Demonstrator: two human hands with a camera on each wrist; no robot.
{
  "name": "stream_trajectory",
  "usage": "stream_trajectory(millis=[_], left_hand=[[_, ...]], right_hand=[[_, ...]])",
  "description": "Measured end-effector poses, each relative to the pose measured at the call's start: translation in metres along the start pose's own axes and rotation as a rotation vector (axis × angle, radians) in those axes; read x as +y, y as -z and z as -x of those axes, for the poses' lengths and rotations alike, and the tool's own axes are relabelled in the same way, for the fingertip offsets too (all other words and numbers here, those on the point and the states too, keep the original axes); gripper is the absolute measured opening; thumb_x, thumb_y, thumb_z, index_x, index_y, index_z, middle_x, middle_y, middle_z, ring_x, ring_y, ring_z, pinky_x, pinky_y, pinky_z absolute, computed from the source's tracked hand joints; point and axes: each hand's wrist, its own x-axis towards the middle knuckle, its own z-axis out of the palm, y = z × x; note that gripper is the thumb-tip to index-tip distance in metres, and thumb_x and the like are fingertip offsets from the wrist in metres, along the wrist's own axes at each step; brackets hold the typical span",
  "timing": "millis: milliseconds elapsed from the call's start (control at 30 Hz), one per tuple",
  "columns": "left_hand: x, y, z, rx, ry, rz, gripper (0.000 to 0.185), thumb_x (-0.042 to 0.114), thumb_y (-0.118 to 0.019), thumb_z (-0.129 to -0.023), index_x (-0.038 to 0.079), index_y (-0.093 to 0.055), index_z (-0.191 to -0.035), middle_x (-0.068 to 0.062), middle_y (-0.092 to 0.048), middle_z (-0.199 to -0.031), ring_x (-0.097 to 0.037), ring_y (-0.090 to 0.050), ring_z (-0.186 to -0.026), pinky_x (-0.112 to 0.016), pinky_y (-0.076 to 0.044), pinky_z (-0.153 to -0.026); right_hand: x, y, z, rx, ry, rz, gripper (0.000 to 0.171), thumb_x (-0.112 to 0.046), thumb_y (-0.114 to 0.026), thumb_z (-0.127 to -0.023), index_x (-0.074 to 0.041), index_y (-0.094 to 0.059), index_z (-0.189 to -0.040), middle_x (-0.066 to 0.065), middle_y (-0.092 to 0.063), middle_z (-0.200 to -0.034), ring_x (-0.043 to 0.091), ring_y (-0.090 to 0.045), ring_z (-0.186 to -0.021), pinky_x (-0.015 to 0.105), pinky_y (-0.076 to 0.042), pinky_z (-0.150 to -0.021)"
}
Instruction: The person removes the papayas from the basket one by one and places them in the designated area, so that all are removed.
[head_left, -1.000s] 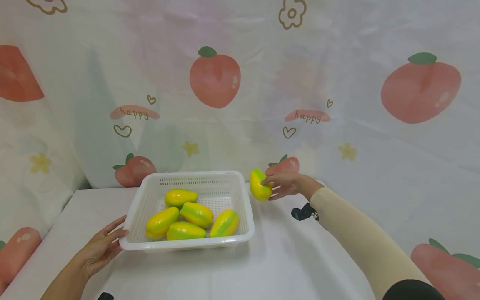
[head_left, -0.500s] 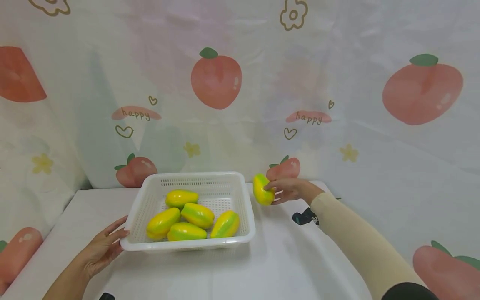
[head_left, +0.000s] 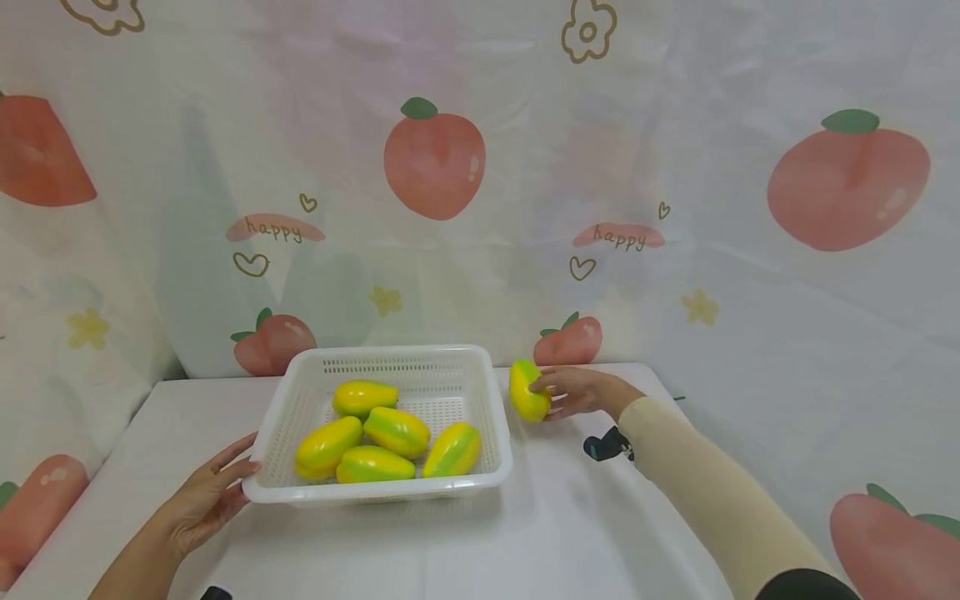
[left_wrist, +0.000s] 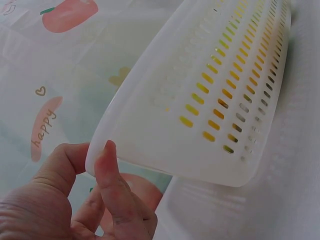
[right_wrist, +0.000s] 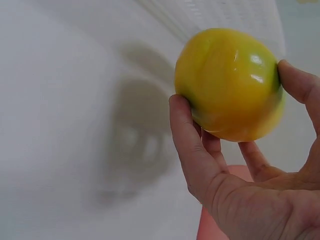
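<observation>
My right hand (head_left: 579, 392) holds a yellow-green papaya (head_left: 528, 392) just beyond the basket's right rim. In the right wrist view the thumb and fingertips grip the papaya (right_wrist: 227, 82) from its sides, above the table, where its shadow falls. With my left hand (head_left: 206, 498) I pinch the near left corner of a white perforated basket (head_left: 378, 492). The left wrist view has the thumb and a finger on either side of the basket's rim (left_wrist: 107, 122). Several more papayas lie inside, among them one papaya (head_left: 453, 450) near the right wall.
A white-covered table (head_left: 540, 533) lies under the basket. Behind it hangs a backdrop (head_left: 480, 275) printed with fruit and hearts. A black wrist camera (head_left: 606, 446) sits below my right wrist.
My right hand has lowered slightly with the papaya, staying to the right of the basket. The left hand keeps its hold on the corner; the whole scene shifts slightly with the head camera.
</observation>
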Motion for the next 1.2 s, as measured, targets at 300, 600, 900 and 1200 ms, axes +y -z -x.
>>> stream_trajectory(millis=[300, 600, 900, 1200], left_hand=[[0.0, 0.0, 0.0, 0.001, -0.001, 0.005, 0.031, 0.017, -0.063, -0.097, 0.048, -0.069, -0.095, 0.009, -0.065, -0.099, -0.013, -0.067, -0.088, -0.021, -0.058, -0.08], [0.0, 0.0, 0.0, 0.003, -0.001, 0.018, 0.031, 0.017, -0.063, -0.097, 0.048, -0.069, -0.095, 0.01, -0.065, -0.1, -0.013, -0.067, -0.09, -0.022, -0.058, -0.081], [0.0, 0.0, 0.0, -0.007, -0.001, 0.035, 0.031, 0.017, -0.062, -0.097, 0.047, -0.069, -0.095, 0.009, -0.065, -0.1, -0.014, -0.068, -0.09, -0.023, -0.058, -0.081], [-0.001, 0.0, -0.001, 0.009, 0.005, 0.02, 0.03, 0.019, -0.062, -0.097, 0.048, -0.069, -0.095, 0.01, -0.065, -0.1, -0.015, -0.068, -0.09, -0.022, -0.058, -0.08]], right_hand=[[0.009, 0.0, -0.007, 0.015, -0.027, -0.01, 0.076, -0.022, -0.068, -0.093, -0.01, -0.023, -0.153, 0.02, -0.029, -0.151, 0.039, -0.046, -0.127, 0.047, -0.053, -0.099], [0.017, 0.0, -0.011, 0.017, -0.051, -0.03, 0.077, -0.022, -0.068, -0.092, -0.01, -0.024, -0.153, 0.023, -0.025, -0.153, 0.039, -0.045, -0.129, 0.044, -0.053, -0.099], [0.025, 0.002, -0.018, 0.032, -0.067, -0.03, 0.075, -0.021, -0.066, -0.094, -0.007, -0.023, -0.154, 0.026, -0.027, -0.15, 0.039, -0.049, -0.122, 0.046, -0.052, -0.1], [0.026, 0.003, -0.02, 0.023, -0.063, -0.018, 0.07, -0.024, -0.066, -0.094, -0.007, -0.028, -0.151, 0.026, -0.03, -0.148, 0.037, -0.052, -0.117, 0.044, -0.054, -0.098]])
